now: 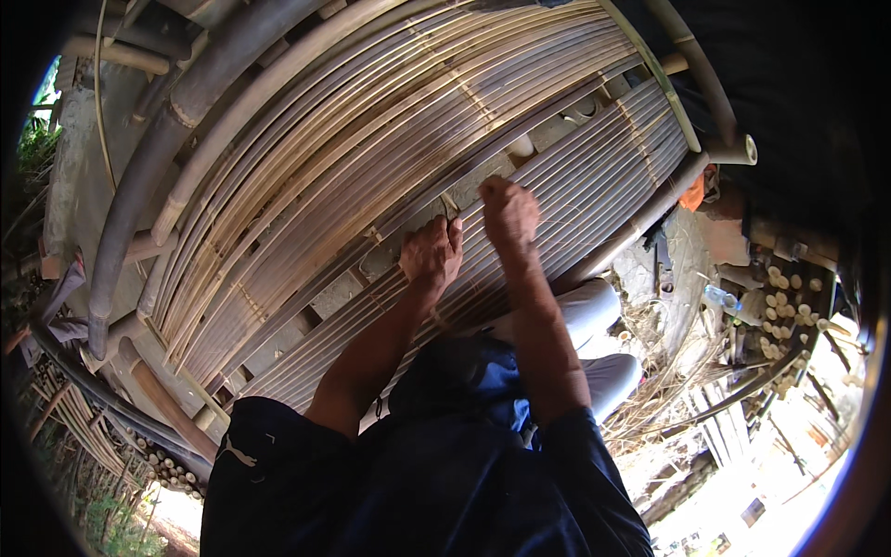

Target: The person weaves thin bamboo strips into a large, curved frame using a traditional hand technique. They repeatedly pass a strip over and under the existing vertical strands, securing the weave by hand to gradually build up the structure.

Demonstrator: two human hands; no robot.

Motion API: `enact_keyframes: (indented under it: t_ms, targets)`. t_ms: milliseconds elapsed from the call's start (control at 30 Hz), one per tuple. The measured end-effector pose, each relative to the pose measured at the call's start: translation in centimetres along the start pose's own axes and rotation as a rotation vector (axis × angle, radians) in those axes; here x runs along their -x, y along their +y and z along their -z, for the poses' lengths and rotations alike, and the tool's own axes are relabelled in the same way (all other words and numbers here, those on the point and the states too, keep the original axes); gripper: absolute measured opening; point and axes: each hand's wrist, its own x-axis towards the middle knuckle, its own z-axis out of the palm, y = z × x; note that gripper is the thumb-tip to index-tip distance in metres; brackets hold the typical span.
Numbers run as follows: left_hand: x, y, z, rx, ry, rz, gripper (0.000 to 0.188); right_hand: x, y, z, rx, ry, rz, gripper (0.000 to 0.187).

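Note:
Long bamboo slats (371, 158) lie side by side in a wide panel, bound crosswise by thin pale ties (469, 88). A second band of slats (585, 209) runs nearer me, with an open gap between the two. My left hand (433, 251) rests at the edge of this gap, its fingers curled and pressed together. A short pale strip (450, 203) sticks up by its fingertips and seems pinched there. Just to the right, my right hand (510, 218) is closed in a fist above the near slats. Whatever it may grip is hidden.
Thick bamboo poles (209, 88) frame the panel on the left, and another pole (640, 223) borders the right. Cut bamboo ends (784, 311) are stacked at the far right, near a clear plastic bottle (722, 298). Loose fibres and shavings (650, 371) litter the ground beside my knees.

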Motion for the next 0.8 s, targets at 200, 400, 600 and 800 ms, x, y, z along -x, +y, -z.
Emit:
enact_keyframes:
  t_ms: [200,400,600,800]
  targets:
    - [-2.2,-1.4,-1.0,0.114,-0.3,0.293,0.044,0.8,0.2,-3.3,0.087,0.013,0.124,0.013]
    - [-4.5,-5.3,-3.5,0.256,-0.286,0.206,0.046,2.4,-2.4,-4.5,0.086,-0.216,0.153,0.02]
    - [-5.5,-6.1,-3.7,0.721,-0.324,-0.081,0.033,-0.8,-1.0,-1.8,-0.267,-0.832,-0.004,0.041]
    - [-6.6,-7.6,-4.7,0.708,-0.5,-0.016,0.035,2.3,-1.4,0.7,0.071,-0.485,0.194,0.032]
